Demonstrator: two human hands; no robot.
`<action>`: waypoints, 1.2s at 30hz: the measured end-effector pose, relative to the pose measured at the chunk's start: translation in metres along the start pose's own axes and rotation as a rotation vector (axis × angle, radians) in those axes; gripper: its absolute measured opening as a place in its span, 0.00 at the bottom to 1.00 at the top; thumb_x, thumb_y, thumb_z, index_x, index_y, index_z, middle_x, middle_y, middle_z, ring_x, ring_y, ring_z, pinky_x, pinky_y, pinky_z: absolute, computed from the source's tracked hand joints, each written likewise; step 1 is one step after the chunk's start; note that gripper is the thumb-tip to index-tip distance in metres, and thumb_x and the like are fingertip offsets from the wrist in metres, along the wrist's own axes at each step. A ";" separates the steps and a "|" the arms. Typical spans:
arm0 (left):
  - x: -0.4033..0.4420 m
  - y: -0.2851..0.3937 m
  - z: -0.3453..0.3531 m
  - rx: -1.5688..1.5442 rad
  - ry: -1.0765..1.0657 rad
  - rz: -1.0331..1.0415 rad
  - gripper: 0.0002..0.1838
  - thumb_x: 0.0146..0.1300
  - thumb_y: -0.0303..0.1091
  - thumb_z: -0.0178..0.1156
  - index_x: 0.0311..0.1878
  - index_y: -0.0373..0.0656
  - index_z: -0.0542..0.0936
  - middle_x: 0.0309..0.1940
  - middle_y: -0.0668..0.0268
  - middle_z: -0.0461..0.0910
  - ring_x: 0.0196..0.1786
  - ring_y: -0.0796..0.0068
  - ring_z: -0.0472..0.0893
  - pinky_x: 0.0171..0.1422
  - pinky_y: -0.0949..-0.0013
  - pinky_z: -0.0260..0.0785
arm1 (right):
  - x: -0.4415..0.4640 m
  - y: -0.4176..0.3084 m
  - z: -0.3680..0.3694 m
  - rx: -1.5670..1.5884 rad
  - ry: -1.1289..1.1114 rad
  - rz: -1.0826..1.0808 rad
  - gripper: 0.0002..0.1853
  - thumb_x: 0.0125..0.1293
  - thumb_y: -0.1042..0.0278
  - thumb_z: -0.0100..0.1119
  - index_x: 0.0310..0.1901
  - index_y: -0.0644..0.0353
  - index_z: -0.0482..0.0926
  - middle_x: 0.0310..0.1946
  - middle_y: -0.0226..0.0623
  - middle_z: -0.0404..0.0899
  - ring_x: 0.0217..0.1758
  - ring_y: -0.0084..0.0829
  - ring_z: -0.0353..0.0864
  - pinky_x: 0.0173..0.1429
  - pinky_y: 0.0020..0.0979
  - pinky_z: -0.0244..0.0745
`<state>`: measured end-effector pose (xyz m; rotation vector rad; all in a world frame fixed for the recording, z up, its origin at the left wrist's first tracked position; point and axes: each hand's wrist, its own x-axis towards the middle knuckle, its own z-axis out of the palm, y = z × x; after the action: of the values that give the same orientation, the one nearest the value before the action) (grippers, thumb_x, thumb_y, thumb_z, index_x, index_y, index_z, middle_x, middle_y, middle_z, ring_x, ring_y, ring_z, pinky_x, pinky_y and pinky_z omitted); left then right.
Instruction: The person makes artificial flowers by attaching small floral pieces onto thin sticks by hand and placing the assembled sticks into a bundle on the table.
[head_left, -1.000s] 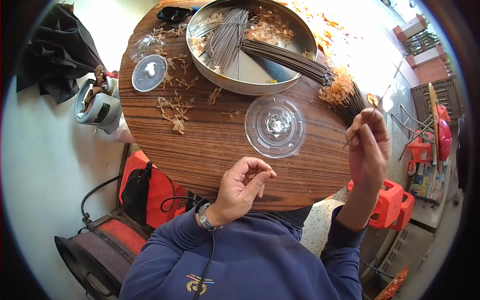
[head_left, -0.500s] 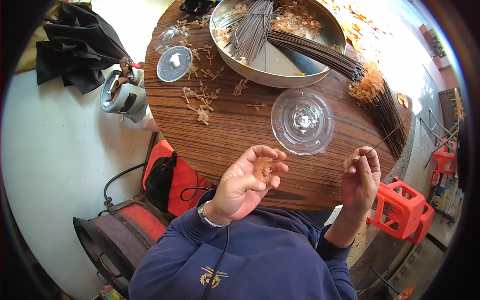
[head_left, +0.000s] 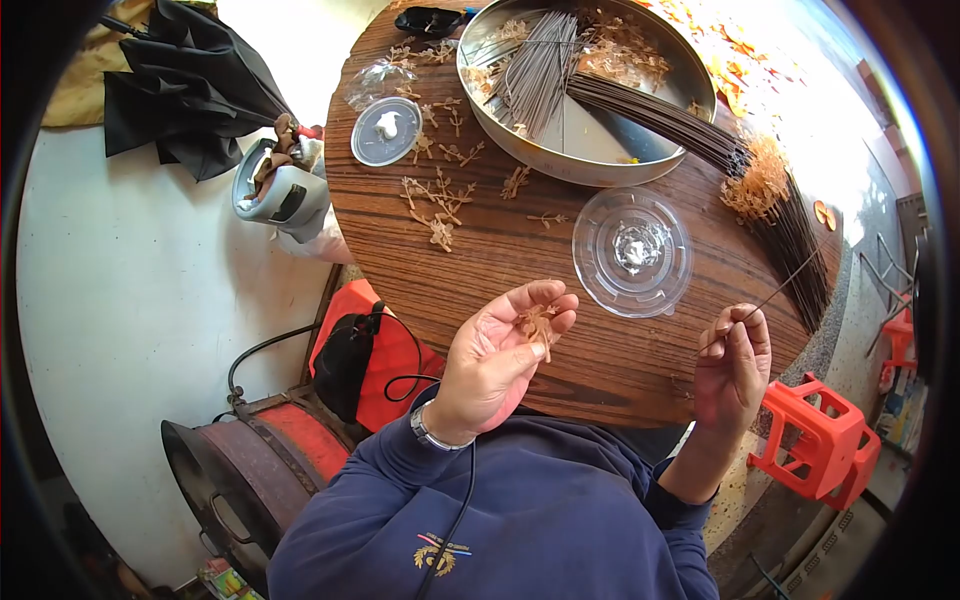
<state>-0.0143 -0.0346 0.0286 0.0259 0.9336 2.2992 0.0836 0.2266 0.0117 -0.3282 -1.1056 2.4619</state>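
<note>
Our left hand (head_left: 478, 372): half open, cupped, thumb and fingers holding a peach sprig (head_left: 538, 327). Our right hand (head_left: 733, 355): pinched shut on a thin dark wire (head_left: 785, 286). One o'clock from the left: round metal tin (head_left: 600, 176), containing grey wires (head_left: 538, 78) and peach pieces (head_left: 632, 66); dark bundle (head_left: 660, 117) across its rim. Two o'clock: clear ridged lid (head_left: 664, 280).

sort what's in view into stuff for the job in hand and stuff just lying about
Likely part of the job:
peach sprigs in the left hand
thin stem in the right hand
round metal tin
dark stem bundle
clear plastic lid

Probably just lying about:
black umbrella
red plastic stool
</note>
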 end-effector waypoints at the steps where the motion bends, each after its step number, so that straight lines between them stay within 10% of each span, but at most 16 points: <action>1: 0.000 -0.001 -0.001 0.000 -0.001 -0.001 0.29 0.62 0.09 0.50 0.69 0.30 0.68 0.66 0.54 0.73 0.70 0.63 0.73 0.78 0.63 0.64 | -0.001 0.001 0.001 0.002 0.019 0.002 0.09 0.75 0.80 0.52 0.53 0.67 0.74 0.42 0.40 0.76 0.37 0.22 0.74 0.39 0.21 0.74; 15: 0.002 -0.020 0.005 0.273 -0.056 -0.032 0.08 0.73 0.28 0.60 0.50 0.33 0.82 0.53 0.57 0.76 0.43 0.74 0.85 0.42 0.76 0.82 | -0.013 0.020 0.022 0.153 0.015 0.027 0.05 0.77 0.76 0.51 0.50 0.63 0.74 0.39 0.41 0.76 0.33 0.25 0.77 0.40 0.29 0.81; 27: 0.002 -0.016 0.017 0.180 -0.016 -0.267 0.15 0.67 0.19 0.64 0.56 0.33 0.80 0.55 0.60 0.75 0.50 0.75 0.80 0.54 0.73 0.78 | -0.014 0.025 0.009 0.167 0.085 0.031 0.05 0.77 0.75 0.54 0.50 0.62 0.75 0.41 0.40 0.78 0.33 0.24 0.78 0.40 0.29 0.80; 36: 0.006 -0.024 0.017 0.159 0.036 -0.302 0.12 0.68 0.21 0.64 0.54 0.33 0.81 0.41 0.59 0.84 0.41 0.71 0.85 0.43 0.70 0.85 | -0.013 0.036 0.013 0.146 -0.047 -0.127 0.05 0.76 0.71 0.57 0.48 0.61 0.78 0.42 0.42 0.78 0.39 0.30 0.79 0.43 0.32 0.81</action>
<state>-0.0011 -0.0076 0.0247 -0.0835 1.0599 1.9511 0.0800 0.1909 -0.0061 -0.1523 -0.9278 2.4314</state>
